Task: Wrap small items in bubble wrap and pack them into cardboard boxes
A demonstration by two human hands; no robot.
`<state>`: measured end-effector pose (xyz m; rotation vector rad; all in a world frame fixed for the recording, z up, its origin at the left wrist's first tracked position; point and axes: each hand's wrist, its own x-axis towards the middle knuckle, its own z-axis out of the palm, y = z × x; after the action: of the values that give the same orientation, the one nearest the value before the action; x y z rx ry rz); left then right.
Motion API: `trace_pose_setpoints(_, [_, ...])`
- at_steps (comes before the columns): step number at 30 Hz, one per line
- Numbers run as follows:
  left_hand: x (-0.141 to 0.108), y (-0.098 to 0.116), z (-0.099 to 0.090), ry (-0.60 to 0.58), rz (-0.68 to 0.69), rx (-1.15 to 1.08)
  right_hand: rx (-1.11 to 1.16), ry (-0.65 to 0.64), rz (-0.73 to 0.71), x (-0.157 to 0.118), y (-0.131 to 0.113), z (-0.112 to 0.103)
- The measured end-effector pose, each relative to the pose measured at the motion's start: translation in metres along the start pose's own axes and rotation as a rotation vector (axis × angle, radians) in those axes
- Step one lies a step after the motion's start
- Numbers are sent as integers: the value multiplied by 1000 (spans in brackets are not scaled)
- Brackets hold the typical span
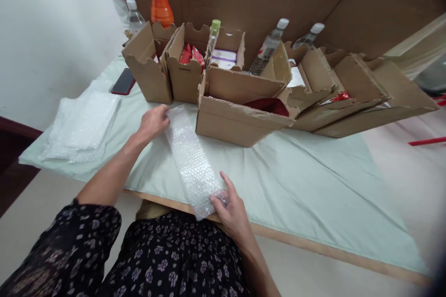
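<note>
A long strip of bubble wrap [191,158] slants across the front of the cloth-covered table, its near end hanging over the edge. My left hand [154,123] pinches its far left corner between thumb and fingers. At the near end my right hand [230,206] grips the right edge, thumb on top and index finger raised; the other fingers are partly hidden beneath. Just behind the strip stands an open cardboard box [240,120] with dark red cloth in it.
A stack of bubble wrap sheets [83,123] lies at the left, near a phone [123,81]. Several cardboard boxes [186,79] stand in a row at the back, some holding red packets. Behind them are an orange bottle [160,4] and clear bottles [270,48]. Pale green cloth [313,185] covers the table.
</note>
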<state>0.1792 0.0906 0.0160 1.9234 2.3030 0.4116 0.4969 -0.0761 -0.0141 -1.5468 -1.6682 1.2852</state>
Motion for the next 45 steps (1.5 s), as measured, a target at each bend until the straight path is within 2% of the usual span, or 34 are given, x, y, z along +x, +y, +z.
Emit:
trace_pose_setpoints(3, [24, 8, 12, -16, -9, 6, -31, -22, -27, 5, -6, 24])
trace_pose_setpoints(8, [34, 10, 28, -26, -1, -13, -45, -129, -117, 10, -9, 31])
trace_pose_setpoints(15, [49, 13, 12, 84, 57, -16, 91, -195, -198, 18, -17, 51])
trace_pose_setpoints(17, [38, 18, 10, 151, 100, -43, 85, -192, -211, 22, -21, 56])
trace_pose_setpoints(20, [-8, 22, 14, 175, 220, -163, 112, -189, -185, 26, -23, 56])
trace_pose_setpoints(22, [-52, 18, 18, 88, 306, -311, 159, -211, -128, 28, -21, 54])
trace_pose_setpoints(24, [-94, 10, 20, -94, 347, -518, 224, -247, -65, 28, -20, 50])
trace_pose_setpoints(26, [-126, 1, 20, -170, 289, -638, 295, -288, -18, 29, -20, 47])
trace_pose_setpoints(28, [-143, -7, 17, -215, 213, -719, 395, -316, 21, 32, -24, 44])
trace_pose_setpoints(32, [-149, -18, 9, -364, 149, -915, 706, -317, 44, 47, -40, 38])
trace_pose_setpoints(35, [-145, -19, 7, -389, 137, -951, 826, -317, 15, 67, -51, 39])
trace_pose_setpoints(37, [-144, -14, 10, -336, 81, -871, 833, -326, 5, 82, -53, 44])
trace_pose_setpoints(40, [-144, -1, 22, -167, -8, -747, 790, -320, -3, 95, -46, 55])
trace_pose_setpoints(43, [-145, 8, 35, -4, -41, -642, 663, -243, -84, 93, -35, 58])
trace_pose_setpoints(45, [-147, 9, 41, 55, -36, -564, 506, -159, -194, 86, -30, 54])
